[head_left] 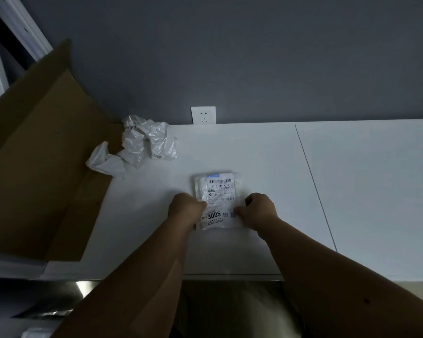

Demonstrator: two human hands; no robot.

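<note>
You gripped the small courier pouch [216,191] with both hands. Your left hand [186,208] was curled over its left edge, and your right hand [259,211] was pinching its right edge near the lower corner. The pouch was a flat rectangle of glossy, crinkled plastic film. A white paper label with barcodes and a bold "3005" covered most of it.

It lay on the smooth white counter [266,154], about midway between the back and front edges. Your knuckles covered both side edges of the pouch, and your fingertips were tucked out of sight. The small print was too blurred to read, and the contents could not be made out.

Toward the counter's back left corner sat a heap of crumpled plastic bags [137,145], thin, white and wrinkled. They touched a matte brown cardboard box [34,154], whose far side was cut off at the left.

A square white wall socket [203,114] stood behind the back edge, which hid its bottom. A thin dark seam [315,186] crossed the counter to your right.
</note>
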